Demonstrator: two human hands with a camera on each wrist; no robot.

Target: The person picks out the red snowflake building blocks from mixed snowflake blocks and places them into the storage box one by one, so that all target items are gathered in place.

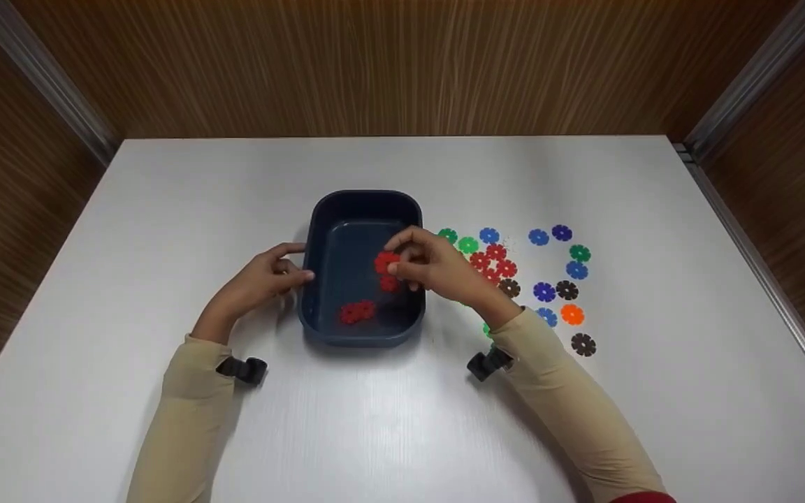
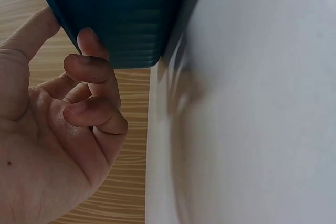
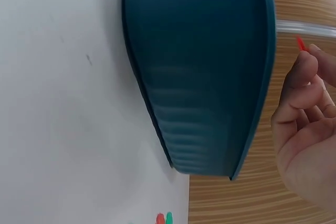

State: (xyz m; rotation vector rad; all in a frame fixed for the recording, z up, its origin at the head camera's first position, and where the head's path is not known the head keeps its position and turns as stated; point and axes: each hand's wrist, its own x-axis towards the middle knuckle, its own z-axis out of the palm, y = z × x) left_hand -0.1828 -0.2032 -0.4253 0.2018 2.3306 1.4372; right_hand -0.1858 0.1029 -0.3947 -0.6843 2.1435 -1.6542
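A dark blue plastic bin (image 1: 362, 342) with rounded corners stands on the table in the head view. My left hand (image 1: 263, 283) holds its left rim, the thumb over the edge; in the left wrist view the other fingers (image 2: 92, 69) bend beside the outer wall. Over the bin's right side, my right hand (image 1: 437, 264) pinches a red flower-shaped disc (image 1: 386, 263) between thumb and fingertips. The right wrist view shows that disc (image 3: 301, 43) edge-on above the rim. Below it, more red discs (image 1: 357, 312) lie on the bin's floor.
Right of the bin, slotted flower-shaped discs lie loose on the white table (image 1: 388, 433): a red cluster (image 1: 479, 260), an orange one (image 1: 572, 314), and several blue, green and brown ones. My right forearm partly covers some. Wood-grain panels (image 1: 402, 70) border the table.
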